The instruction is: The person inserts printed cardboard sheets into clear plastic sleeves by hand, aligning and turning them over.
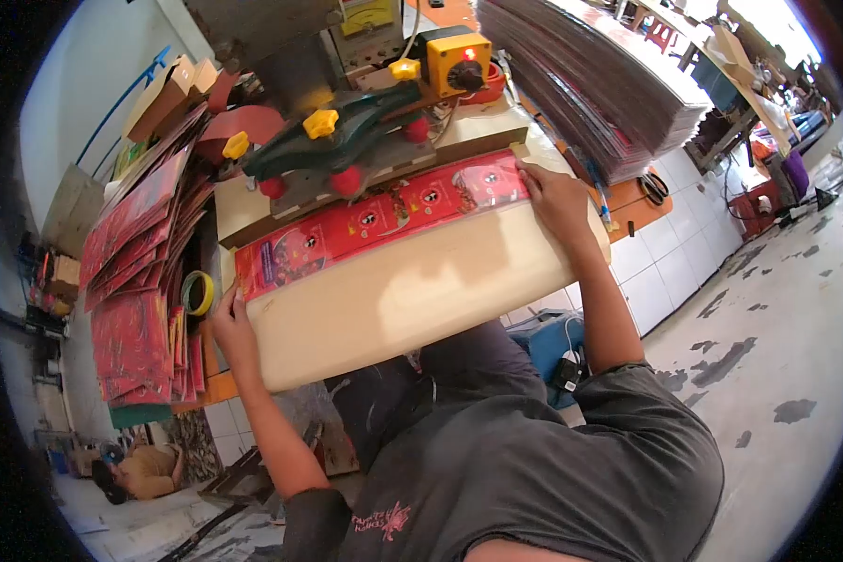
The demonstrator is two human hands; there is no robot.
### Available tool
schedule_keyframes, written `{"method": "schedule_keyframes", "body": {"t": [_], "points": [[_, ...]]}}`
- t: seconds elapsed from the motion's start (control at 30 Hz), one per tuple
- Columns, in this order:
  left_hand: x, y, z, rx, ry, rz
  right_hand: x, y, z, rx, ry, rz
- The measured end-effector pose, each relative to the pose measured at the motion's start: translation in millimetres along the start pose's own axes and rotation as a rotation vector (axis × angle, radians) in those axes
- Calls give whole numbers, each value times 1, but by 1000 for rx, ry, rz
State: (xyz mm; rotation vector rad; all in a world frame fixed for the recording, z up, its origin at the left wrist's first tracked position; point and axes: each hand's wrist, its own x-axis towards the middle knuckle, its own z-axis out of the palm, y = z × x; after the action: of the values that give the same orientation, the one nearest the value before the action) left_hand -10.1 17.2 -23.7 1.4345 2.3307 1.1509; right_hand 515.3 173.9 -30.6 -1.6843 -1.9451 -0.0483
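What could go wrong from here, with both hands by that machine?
Fingers of the right hand could get pinched: they're close to the machine, and its red light is on. The red sheet might skew if the left hand nudges its end. The uneven pile of red cards could slide.

From here the sheet (384,214) looks red with a purple patch; the board (347,323) is plain cream, the knobs (320,123) bright yellow, the shirt (534,450) charcoal with pink print.
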Motion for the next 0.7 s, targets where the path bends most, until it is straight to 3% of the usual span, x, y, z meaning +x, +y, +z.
{"method": "schedule_keyframes", "body": {"t": [0.17,0.7], "points": [[2,-12,2,-7,43,139,0,-6,-6,20,-18,23],[5,-18,2,14,29,121,0,3,4,-13,10,-11]]}}
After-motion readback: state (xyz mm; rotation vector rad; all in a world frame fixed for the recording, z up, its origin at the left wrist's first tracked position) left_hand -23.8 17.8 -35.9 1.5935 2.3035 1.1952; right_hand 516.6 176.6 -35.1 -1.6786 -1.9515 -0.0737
